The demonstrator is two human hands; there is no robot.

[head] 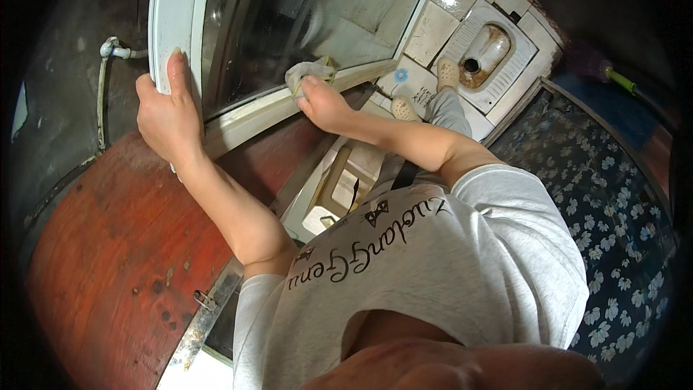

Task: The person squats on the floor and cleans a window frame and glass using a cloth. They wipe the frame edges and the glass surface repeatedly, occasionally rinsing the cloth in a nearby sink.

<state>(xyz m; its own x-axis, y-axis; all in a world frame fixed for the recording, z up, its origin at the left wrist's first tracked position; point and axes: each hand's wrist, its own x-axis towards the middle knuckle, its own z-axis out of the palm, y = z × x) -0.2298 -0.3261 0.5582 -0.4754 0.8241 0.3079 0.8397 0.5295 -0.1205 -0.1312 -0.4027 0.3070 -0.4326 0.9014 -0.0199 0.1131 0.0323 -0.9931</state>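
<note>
A white-framed glass window sash [238, 129] stands tilted before me, above a reddish-brown wooden board. My left hand [172, 111] grips the sash's left side rail, thumb up along its face and the other fingers partly hidden behind it. At the lower rail, my right hand [324, 102] is closed on a crumpled, damp-looking pale cloth [309, 75], which touches the lower edge of the glass. The glass [346, 16] looks streaked and reflects light.
A squat toilet [484, 57] is set in the tiled floor by my feet. A floral curtain [606, 227] hangs to the right. The reddish board [124, 238] with a metal latch [206, 300] lies at left, near a wall pipe valve [115, 50]. A beige basin [346, 179] sits below my arms.
</note>
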